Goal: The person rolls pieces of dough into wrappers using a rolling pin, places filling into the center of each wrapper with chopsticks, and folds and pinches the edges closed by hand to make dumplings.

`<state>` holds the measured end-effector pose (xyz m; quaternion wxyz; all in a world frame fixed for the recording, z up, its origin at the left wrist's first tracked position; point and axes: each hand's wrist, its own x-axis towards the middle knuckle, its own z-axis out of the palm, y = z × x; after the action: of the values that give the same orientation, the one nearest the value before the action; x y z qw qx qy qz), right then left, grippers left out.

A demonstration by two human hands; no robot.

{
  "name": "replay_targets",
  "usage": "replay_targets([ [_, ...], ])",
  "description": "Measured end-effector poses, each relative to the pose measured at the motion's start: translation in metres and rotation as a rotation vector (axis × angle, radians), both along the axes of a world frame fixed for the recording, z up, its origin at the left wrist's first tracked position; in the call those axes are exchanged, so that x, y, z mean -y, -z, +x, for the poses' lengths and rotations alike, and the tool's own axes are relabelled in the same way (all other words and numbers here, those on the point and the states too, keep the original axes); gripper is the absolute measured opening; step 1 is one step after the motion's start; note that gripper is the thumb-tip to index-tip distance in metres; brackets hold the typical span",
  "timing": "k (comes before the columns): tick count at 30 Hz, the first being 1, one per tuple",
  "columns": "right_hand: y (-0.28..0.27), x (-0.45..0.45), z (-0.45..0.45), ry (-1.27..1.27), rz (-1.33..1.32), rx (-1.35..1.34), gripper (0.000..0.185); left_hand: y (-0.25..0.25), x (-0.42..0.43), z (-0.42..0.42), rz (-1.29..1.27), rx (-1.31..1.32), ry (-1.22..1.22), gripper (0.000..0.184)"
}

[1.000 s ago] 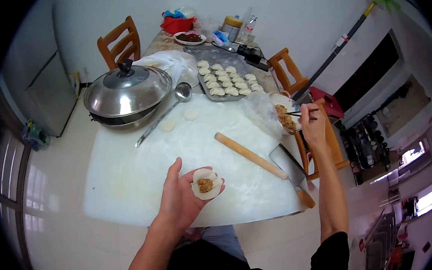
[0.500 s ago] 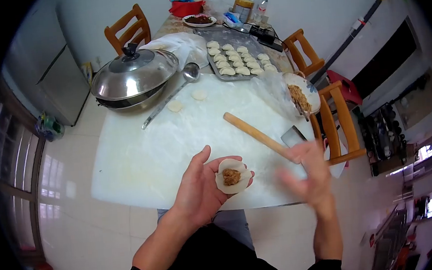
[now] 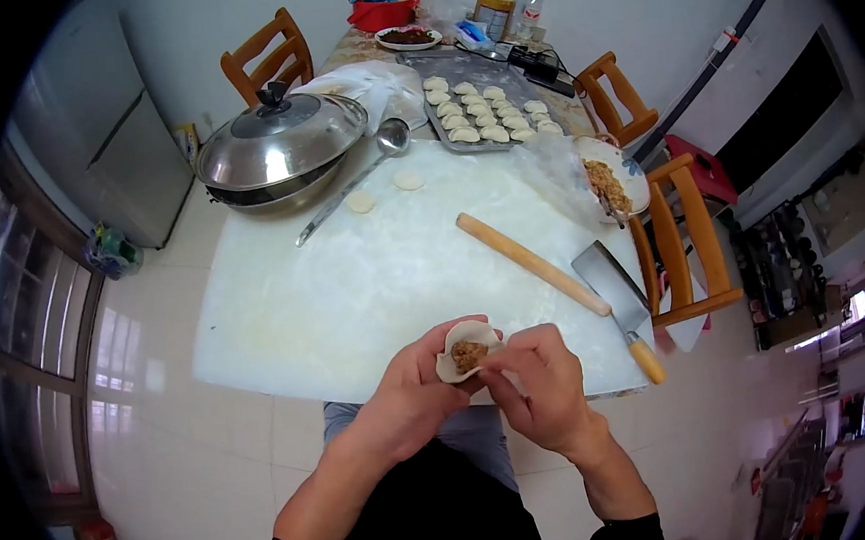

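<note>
My left hand [image 3: 412,384] cups a round dumpling wrapper [image 3: 448,366], its edges curled up around a lump of brown minced filling [image 3: 469,356]. From the other side, my right hand [image 3: 545,387] pinches the wrapper's right edge between thumb and fingers. The wrapper is still open at the top. Beyond my hands a wooden rolling pin [image 3: 532,263] lies slantwise on the white board [image 3: 286,320]. Beside it rests a cleaver [image 3: 614,285] with a wooden handle. Two small dough rounds [image 3: 361,203] lie farther back on the board.
A dark tray [image 3: 468,65] at the back holds rows of dumplings [image 3: 481,108]. To its right stands a bowl [image 3: 637,181] of filling, with a plastic bag [image 3: 556,176] beside it. A lidded pan [image 3: 283,140] and a ladle [image 3: 352,187] occupy the back left. Wooden chairs [image 3: 686,242] flank the table.
My right hand has come left from beside the rolling pin and now grips the wrapper's edge. The wrapper, flat on my open left palm before, is now curled up. The view has shifted slightly.
</note>
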<state>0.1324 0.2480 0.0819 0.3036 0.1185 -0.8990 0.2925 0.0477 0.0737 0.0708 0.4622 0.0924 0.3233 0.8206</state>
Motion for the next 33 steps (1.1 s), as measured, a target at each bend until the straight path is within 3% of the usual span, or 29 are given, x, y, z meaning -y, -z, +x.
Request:
replay_targets([
  [3,0.008,0.007,-0.001,0.101,-0.115,-0.006,0.016,0.001,0.000,0.007,-0.039,-0.099,0.006,0.059],
  [5,0.013,0.012,0.000,0.142,-0.132,-0.035,0.018,-0.002,-0.005,0.015,-0.328,-0.362,-0.055,0.058],
  [7,0.016,0.020,0.005,0.187,-0.153,-0.069,0.020,0.003,-0.010,0.024,-0.330,-0.395,-0.131,0.057],
  [9,0.017,0.034,0.019,0.411,-0.412,-0.018,0.028,0.011,-0.014,0.030,-0.332,-0.436,-0.204,0.055],
  [10,0.024,0.038,0.025,0.422,-0.422,-0.028,0.028,0.017,-0.015,0.033,-0.262,-0.419,-0.278,0.055],
  [13,0.048,0.044,0.034,0.232,-1.099,0.238,0.034,0.025,-0.017,0.036,-0.210,-0.408,-0.345,0.053],
  [16,0.051,0.047,0.026,0.170,-1.248,0.167,0.031,0.036,-0.019,0.038,-0.227,-0.467,-0.346,0.053],
  [20,0.057,0.045,0.022,0.168,-1.309,0.130,0.030,0.037,-0.021,0.037,-0.240,-0.555,-0.356,0.056],
  [31,0.065,0.033,0.027,0.167,-1.088,0.010,0.034,0.019,-0.027,0.036,-0.340,-0.625,-0.256,0.056],
  [33,0.061,0.034,0.028,0.179,-1.208,0.047,0.032,0.012,-0.027,0.037,-0.398,-0.649,-0.245,0.056],
])
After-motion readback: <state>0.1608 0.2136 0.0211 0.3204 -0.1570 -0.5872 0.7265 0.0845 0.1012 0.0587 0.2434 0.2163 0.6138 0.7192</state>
